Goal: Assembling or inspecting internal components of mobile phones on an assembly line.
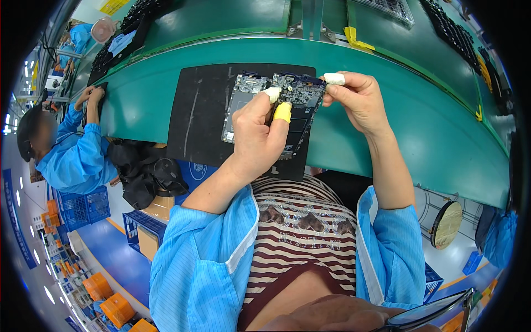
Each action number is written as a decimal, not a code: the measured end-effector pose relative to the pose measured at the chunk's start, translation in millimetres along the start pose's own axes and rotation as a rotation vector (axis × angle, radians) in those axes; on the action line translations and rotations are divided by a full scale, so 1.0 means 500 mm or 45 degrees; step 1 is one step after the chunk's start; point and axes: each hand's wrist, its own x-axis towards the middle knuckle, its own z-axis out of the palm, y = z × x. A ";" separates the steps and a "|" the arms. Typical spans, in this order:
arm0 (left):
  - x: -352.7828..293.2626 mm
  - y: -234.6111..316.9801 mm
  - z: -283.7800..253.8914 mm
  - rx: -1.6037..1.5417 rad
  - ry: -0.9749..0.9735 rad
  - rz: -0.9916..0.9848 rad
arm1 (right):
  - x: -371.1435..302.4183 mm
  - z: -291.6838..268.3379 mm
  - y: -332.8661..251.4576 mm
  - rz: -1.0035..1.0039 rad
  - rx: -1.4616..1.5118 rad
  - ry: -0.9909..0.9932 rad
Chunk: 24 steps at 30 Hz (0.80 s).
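Observation:
A dark circuit board (301, 113), dense with small parts along its far side, is held tilted above a black mat (193, 110). My left hand (259, 131) grips it from the near side, thumb and forefinger closed on its middle. White and yellow finger cots cover those fingertips. At the board's far right corner, my right hand (360, 102) pinches with thumb and forefinger, a white cot on one fingertip. Whatever sits between those right fingertips is too small to make out. Dark blue strips run along the board's far edge.
The mat lies on a green bench (409, 133). Behind it runs a raised green-edged section with yellow tape (357, 40) and a clear tray (387, 10). To the left, a co-worker in blue (77, 155) handles a dark item. A black bag (146, 174) hangs near the bench's left side.

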 end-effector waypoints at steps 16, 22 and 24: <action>-0.002 -0.002 0.002 0.014 -0.015 0.005 | -0.002 0.006 0.005 -0.005 -0.021 0.066; -0.003 -0.001 0.002 0.027 -0.016 -0.019 | -0.001 0.007 0.007 -0.010 -0.027 0.078; -0.003 0.000 0.002 0.032 -0.018 -0.012 | -0.001 0.005 0.009 -0.017 -0.029 0.074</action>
